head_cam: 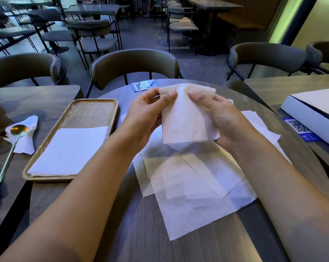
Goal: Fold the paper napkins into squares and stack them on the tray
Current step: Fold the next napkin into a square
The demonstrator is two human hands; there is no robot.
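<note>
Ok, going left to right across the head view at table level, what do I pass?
Gold spoon → wooden tray → left hand → held napkin → right hand → blue QR card → white box.

Held napkin (184,118): white, folded, hanging upright above table (122,233), top edge pinched at both corners by left hand (146,114) and right hand (226,120). Loose napkins (194,186): white, unfolded, overlapping flat on table beneath, near centre, more showing right behind right hand. Tray (88,112): wooden, oblong, rounded corners, left of hands. Folded napkin (69,150): white square, flat in tray's near half.
</note>
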